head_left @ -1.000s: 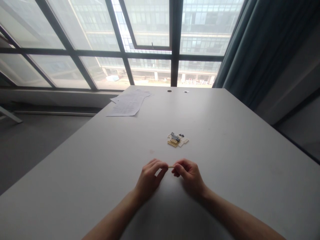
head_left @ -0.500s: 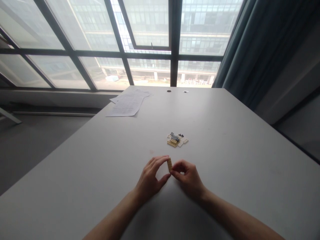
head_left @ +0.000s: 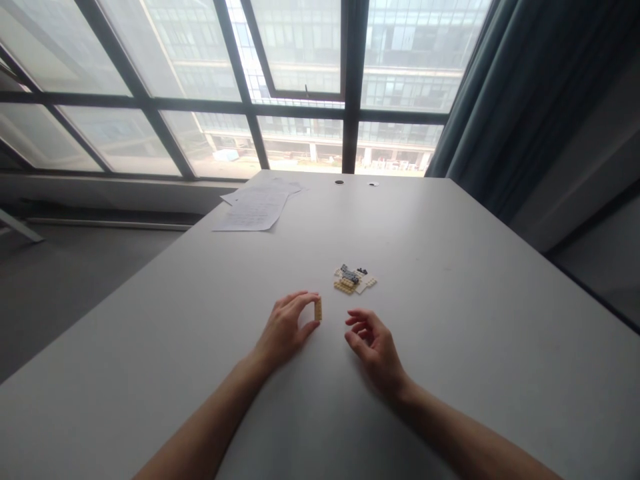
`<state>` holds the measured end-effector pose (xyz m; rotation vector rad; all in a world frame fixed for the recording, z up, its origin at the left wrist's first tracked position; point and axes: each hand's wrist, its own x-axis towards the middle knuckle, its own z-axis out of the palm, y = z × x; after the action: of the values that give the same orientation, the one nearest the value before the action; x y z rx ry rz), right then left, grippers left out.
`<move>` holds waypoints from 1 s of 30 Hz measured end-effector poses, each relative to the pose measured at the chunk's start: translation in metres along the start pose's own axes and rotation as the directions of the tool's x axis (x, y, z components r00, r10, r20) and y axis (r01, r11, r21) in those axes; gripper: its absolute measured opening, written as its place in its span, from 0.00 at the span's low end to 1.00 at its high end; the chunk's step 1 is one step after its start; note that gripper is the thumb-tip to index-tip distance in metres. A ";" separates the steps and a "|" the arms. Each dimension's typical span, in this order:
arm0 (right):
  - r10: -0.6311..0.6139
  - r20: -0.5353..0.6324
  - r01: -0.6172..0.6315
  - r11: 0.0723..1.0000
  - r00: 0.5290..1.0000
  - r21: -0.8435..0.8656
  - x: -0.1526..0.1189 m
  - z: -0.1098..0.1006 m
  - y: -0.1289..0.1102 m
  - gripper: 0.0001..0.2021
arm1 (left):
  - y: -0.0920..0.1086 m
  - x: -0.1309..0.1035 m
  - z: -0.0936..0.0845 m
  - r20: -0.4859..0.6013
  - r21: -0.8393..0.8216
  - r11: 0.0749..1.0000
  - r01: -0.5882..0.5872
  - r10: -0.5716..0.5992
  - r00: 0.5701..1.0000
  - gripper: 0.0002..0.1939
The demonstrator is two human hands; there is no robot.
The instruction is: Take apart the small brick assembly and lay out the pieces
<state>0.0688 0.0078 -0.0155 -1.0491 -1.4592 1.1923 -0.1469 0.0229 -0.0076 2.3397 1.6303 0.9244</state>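
Observation:
Between the thumb and fingers of my left hand [head_left: 286, 328] is a tan brick [head_left: 319, 309], held on end with its studs showing. My right hand [head_left: 373, 343] is to the right of it, its fingers curved and apart with nothing between them. Beyond both hands lies a small pile of bricks and plates [head_left: 354, 279] in tan, white, grey and black. Neither hand touches the pile.
The white table [head_left: 225, 287] stretches away to the windows. Printed papers [head_left: 260, 208] lie at its far left. Two round holes are near the back edge. A dark curtain [head_left: 500, 100] hangs at the right.
My left hand has moved left and away from me with the tan brick. My right hand has let go of the brick, and its fingers have opened.

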 end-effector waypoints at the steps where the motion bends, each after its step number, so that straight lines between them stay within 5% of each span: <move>1: -0.012 0.012 0.012 1.000 1.000 -0.018 0.000 0.000 -0.001 0.13 | -0.003 0.001 0.000 0.037 0.017 1.000 0.018 -0.018 0.999 0.19; 6: -0.064 0.055 0.068 0.994 0.996 -0.087 -0.002 0.001 -0.006 0.08 | -0.007 0.002 0.003 0.143 0.034 0.999 0.042 -0.046 0.989 0.17; 15: -0.089 0.066 0.102 0.962 0.994 -0.253 0.019 -0.012 -0.002 0.09 | -0.004 -0.002 0.003 0.100 0.109 0.993 -0.041 0.030 0.995 0.19; 22: -0.171 0.207 0.268 0.639 0.963 -0.721 0.061 -0.017 -0.001 0.17 | -0.001 -0.004 0.004 0.125 0.131 0.977 -0.166 0.150 0.981 0.12; 26: -0.198 0.282 0.344 0.481 0.939 -0.806 0.065 -0.008 0.000 0.14 | -0.003 -0.004 0.006 0.112 0.120 0.978 -0.172 0.159 0.981 0.11; 30: -0.239 0.325 0.400 0.434 0.915 -0.807 0.060 -0.005 0.004 0.12 | -0.004 -0.004 0.007 0.112 0.122 0.977 -0.175 0.162 0.980 0.11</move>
<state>0.0630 0.0676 -0.0099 -1.2212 -2.3778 0.1633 -0.1471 0.0221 -0.0167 2.6007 1.5155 0.7317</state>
